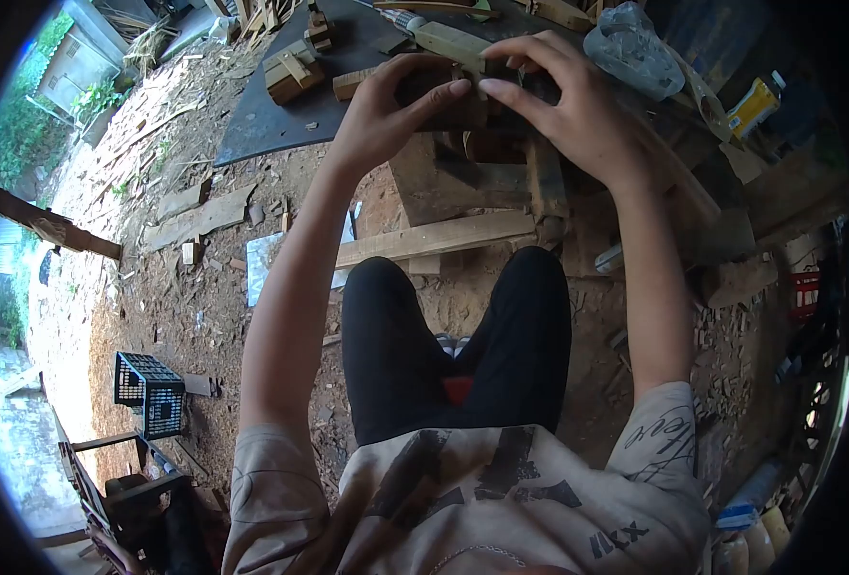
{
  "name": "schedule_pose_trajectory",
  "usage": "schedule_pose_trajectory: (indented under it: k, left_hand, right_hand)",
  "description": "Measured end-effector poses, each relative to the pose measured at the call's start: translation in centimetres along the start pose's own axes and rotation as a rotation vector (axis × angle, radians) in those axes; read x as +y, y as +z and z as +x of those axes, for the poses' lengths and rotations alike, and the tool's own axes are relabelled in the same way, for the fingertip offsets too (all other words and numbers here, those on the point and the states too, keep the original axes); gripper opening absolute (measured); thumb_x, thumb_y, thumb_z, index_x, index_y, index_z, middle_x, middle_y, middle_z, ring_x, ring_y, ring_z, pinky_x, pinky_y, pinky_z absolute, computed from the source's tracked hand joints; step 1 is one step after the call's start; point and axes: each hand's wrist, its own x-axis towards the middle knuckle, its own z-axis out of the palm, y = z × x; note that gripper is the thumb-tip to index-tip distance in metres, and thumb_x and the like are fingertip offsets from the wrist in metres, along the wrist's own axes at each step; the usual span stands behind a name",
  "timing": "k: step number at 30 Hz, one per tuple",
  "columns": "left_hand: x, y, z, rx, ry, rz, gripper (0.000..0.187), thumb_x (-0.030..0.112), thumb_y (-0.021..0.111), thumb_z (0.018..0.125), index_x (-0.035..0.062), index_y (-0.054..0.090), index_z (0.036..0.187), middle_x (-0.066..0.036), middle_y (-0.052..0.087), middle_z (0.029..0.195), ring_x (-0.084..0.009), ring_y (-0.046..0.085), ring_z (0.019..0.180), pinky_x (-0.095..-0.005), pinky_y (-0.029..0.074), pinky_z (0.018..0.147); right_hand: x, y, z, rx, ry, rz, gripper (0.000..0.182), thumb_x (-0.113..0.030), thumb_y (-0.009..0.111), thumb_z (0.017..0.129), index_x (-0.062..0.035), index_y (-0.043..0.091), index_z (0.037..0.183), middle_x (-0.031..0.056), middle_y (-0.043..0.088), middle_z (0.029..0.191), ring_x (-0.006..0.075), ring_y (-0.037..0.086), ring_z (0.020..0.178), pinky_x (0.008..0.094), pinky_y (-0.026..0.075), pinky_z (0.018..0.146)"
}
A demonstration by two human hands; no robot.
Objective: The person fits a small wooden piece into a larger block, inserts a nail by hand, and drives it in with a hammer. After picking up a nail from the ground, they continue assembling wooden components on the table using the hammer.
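At the near edge of the dark work table, my left hand [393, 107] curls over a brown wooden block [458, 117], its thumb along the top. My right hand [578, 113] comes from the other side, with thumb and bent fingers closed at the block's right end. The two thumb tips almost meet, with a small upright bit of wood [457, 73] between them. What lies under the fingers is partly hidden. Just beyond the hands lies a pale squared stick of wood [451, 42]. Left of my left hand sits a stacked group of wooden pieces [293, 73].
The dark table top [252, 129] carries a clear plastic bag [633, 53] and a yellow bottle [753, 107] on the right. Below, a long plank [439, 238] lies before my knees. A black crate [149, 393] stands on the chip-strewn ground at left.
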Motion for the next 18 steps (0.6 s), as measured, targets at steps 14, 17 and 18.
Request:
schedule_pose_trajectory:
  k: [14, 17, 18]
  left_hand:
    - [0.3, -0.1, 0.0, -0.018, 0.012, -0.063, 0.041, 0.028, 0.069, 0.109, -0.0002, 0.067, 0.139, -0.009, 0.075, 0.128, -0.0133, 0.068, 0.120, -0.0316, 0.053, 0.106]
    - [0.1, -0.1, 0.0, -0.017, 0.008, -0.082, 0.041, 0.027, 0.070, 0.108, -0.0006, 0.067, 0.138, -0.010, 0.076, 0.127, -0.0131, 0.068, 0.120, -0.0312, 0.053, 0.105]
    - [0.0, -0.1, 0.1, -0.016, 0.009, -0.093, 0.041, 0.026, 0.070, 0.108, -0.0008, 0.067, 0.138, -0.010, 0.076, 0.126, -0.0129, 0.068, 0.119, -0.0311, 0.053, 0.105]
  right_hand:
    - [1.1, 4.8, -1.0, 0.092, 0.132, 0.155, 0.042, -0.040, 0.080, 0.097, -0.0089, 0.081, 0.125, 0.0110, 0.075, 0.117, 0.0296, 0.075, 0.111, 0.0408, 0.058, 0.097]
    - [0.9, 5.2, -1.0, 0.138, 0.139, 0.141, 0.040, -0.039, 0.082, 0.095, -0.0095, 0.083, 0.121, 0.0109, 0.077, 0.117, 0.0304, 0.076, 0.109, 0.0402, 0.059, 0.095]
    - [0.8, 5.3, -1.0, 0.150, 0.141, 0.134, 0.040, -0.039, 0.082, 0.094, -0.0097, 0.083, 0.121, 0.0108, 0.077, 0.117, 0.0308, 0.076, 0.109, 0.0400, 0.059, 0.095]
